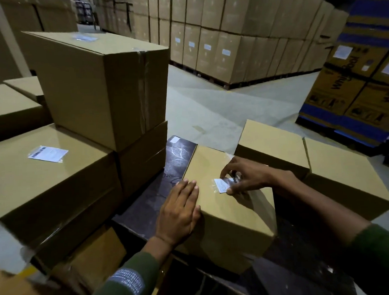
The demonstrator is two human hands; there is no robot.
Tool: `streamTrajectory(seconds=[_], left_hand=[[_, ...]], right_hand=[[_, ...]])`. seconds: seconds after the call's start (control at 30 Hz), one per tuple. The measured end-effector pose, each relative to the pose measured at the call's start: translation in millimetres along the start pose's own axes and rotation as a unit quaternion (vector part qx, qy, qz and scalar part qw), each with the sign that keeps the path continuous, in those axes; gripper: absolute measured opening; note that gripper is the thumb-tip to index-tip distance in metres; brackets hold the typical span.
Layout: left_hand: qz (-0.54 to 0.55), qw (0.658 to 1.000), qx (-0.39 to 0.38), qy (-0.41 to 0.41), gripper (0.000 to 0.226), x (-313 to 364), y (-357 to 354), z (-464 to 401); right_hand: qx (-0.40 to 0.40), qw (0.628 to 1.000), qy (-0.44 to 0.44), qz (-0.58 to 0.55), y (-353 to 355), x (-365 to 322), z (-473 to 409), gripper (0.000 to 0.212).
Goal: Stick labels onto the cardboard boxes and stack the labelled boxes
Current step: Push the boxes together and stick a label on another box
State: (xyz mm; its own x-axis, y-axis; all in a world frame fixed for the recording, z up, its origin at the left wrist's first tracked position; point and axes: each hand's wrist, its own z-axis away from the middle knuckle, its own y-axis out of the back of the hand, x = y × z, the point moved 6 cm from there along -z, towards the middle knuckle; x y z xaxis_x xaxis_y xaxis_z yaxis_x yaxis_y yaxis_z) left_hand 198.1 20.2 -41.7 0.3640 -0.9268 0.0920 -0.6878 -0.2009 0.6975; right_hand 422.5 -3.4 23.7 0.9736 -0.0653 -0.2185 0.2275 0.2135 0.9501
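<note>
**packer_q:** So which step was this, labelling or stacking?

**boxline:** Labelling, pretty clearly. The small box sat on the dark worktop right in front of the person. Their left hand lay flat with fingers straight, pressing on the box's near-left corner to steady it. The right hand was pinching the label at its edges, and the label was already lying against the box top in what looked like a clear sleeve.

**packer_q:** Stuck down, or just placed?

**boxline:** Couldn't tell how well it had bonded. My guess was the next move needed a firm smoothing pass across it, then both hands under the box to lift it.

**packer_q:** Lift it where?

**boxline:** Probably the stack on the left. The wide box there carried a label, and the tall box on top had 1 too. 2 plain boxes sat just beside on the right, no labels showing.
</note>
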Motion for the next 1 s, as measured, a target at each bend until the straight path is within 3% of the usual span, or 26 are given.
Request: streamTrajectory(seconds=[0.7,1.0], left_hand=[[-0.017,1.0,0.0,0.017,0.049,3.0,1.2,0.7],[-0.001,1.0,0.013,0.018,0.047,3.5,-0.4,1.1]], right_hand=[[-0.193,0.975,-0.104,0.037,17.8,-24.4,-28.7,0.057],[-0.205,0.971,-0.113,0.053,21.5,-29.5,-27.1,0.053]])
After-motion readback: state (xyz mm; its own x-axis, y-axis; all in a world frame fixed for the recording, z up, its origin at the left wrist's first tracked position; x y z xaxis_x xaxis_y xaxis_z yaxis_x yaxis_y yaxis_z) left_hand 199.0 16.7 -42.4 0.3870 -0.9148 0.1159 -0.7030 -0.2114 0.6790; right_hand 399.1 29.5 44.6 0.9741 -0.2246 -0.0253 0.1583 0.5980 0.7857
